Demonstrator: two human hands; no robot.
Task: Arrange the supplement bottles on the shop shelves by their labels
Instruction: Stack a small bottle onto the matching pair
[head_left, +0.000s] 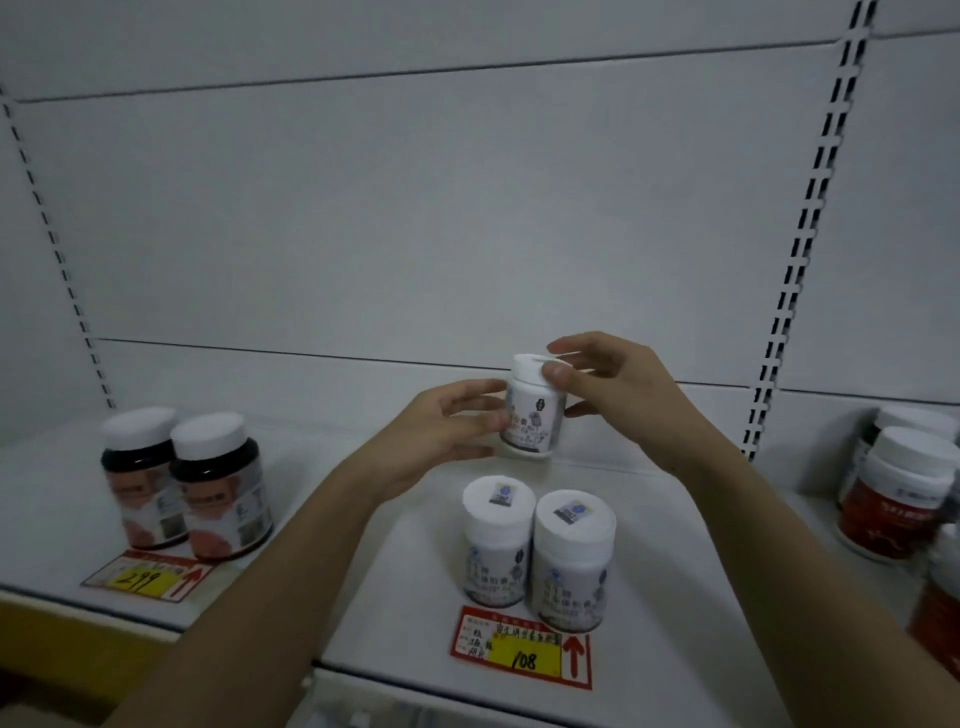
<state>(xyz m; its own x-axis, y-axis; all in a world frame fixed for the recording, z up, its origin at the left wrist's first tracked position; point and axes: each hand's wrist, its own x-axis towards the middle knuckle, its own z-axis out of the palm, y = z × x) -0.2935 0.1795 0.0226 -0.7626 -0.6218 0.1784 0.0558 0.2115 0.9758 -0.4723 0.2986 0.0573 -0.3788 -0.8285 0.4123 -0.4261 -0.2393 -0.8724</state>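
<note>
Both hands hold one small white bottle (532, 408) above the white shelf (363, 571), near its back wall. The left hand (441, 423) closes its grip on the lower left side of the bottle, thumb across the label, while the right hand (613, 387) pinches the white cap from the right, thumb on the front edge of the cap and fingers (576, 345) curled over its top. The bottle leans a little to the left and its base is just clear of the shelf. What is inside it cannot be seen, as its walls are not clear. Just in front of it stand two more white bottles (537, 551) of the same kind, side by side and touching, behind a red and yellow price tag (522, 647) marked 108. Well to the left stand two dark bottles (187, 483) with white caps, close together, behind a second price tag (148, 577). At the right edge, red-labelled bottles (893, 499) with white caps crowd together; at least three show, partly cut off.
</note>
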